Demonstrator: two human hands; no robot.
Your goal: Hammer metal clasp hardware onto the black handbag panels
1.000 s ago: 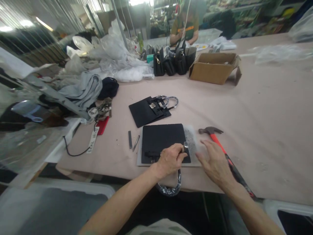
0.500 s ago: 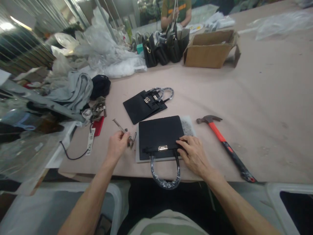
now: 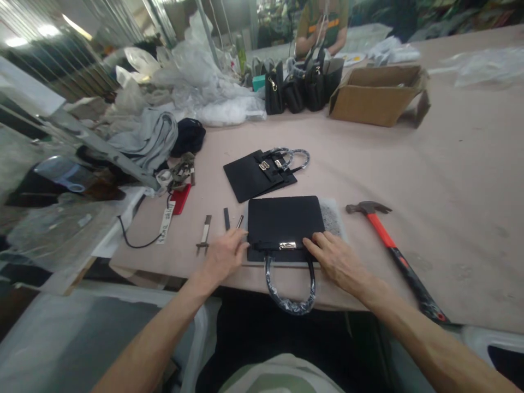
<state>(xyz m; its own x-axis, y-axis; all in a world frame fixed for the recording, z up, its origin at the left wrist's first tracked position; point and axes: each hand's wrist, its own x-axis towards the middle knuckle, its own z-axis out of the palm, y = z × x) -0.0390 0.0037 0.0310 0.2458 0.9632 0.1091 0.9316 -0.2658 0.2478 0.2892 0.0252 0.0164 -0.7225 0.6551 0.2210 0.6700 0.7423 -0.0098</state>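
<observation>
Panel (image 3: 284, 221): black, lay flat on the pale slab (image 3: 334, 219) near the bench (image 3: 450, 164) edge, strap (image 3: 267, 246) and metal clasp (image 3: 287, 245) across its lower part.
Handle (image 3: 295, 308): plastic-wrapped, looped past the bench edge.
Right hand (image 3: 333, 259): open, fingertips at the strap's right end.
Left hand (image 3: 225, 252): thumb and index parted by the panel's left edge — couldn't tell if it gripped the metal rod (image 3: 240, 221).
Caliper (image 3: 205, 233): lay left of that hand.
Hammer (image 3: 385, 234): lay right of the slab — untouched.

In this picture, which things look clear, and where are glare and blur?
Head view: hammer and black panel look fairly clear; metal clasp glints; head view, background: co-worker looks soft, ceiling lights glare at upper left.
</observation>
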